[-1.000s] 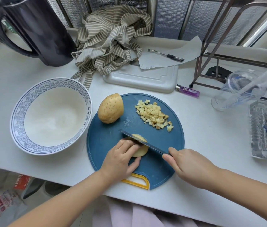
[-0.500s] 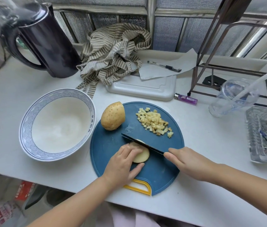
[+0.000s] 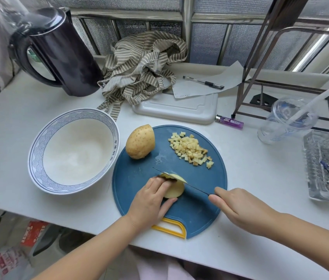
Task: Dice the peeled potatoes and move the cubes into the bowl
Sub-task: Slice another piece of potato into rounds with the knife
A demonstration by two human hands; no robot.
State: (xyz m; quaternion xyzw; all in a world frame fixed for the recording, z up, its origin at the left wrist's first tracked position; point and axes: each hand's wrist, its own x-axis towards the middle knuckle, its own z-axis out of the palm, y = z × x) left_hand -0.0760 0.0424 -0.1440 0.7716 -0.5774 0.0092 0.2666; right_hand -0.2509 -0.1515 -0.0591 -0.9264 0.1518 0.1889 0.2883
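A round blue cutting board (image 3: 137, 176) with a yellow handle lies at the table's front edge. My left hand (image 3: 149, 201) holds a pale potato piece (image 3: 174, 188) down on it, fingers curled over the top. My right hand (image 3: 238, 207) grips the handle of a dark knife (image 3: 181, 181), whose blade lies across the top of that piece. A pile of small potato cubes (image 3: 191, 149) sits at the board's far right. A larger potato part (image 3: 140, 141) with skin rests at the far left. The blue-patterned white bowl (image 3: 36, 144) stands empty to the left of the board.
A black kettle (image 3: 58, 53) and a striped cloth (image 3: 141, 65) sit at the back. Behind the blue board lie a white cutting board (image 3: 179, 110), paper, a pen (image 3: 204, 82) and a purple lighter (image 3: 230, 121). A plastic cup (image 3: 288, 120), glass tray (image 3: 325, 164) and metal rack stand right.
The knife blade has tipped from its broad side to edge-on across the top of the potato piece. The camera has tilted, so the whole scene sits lower in view.
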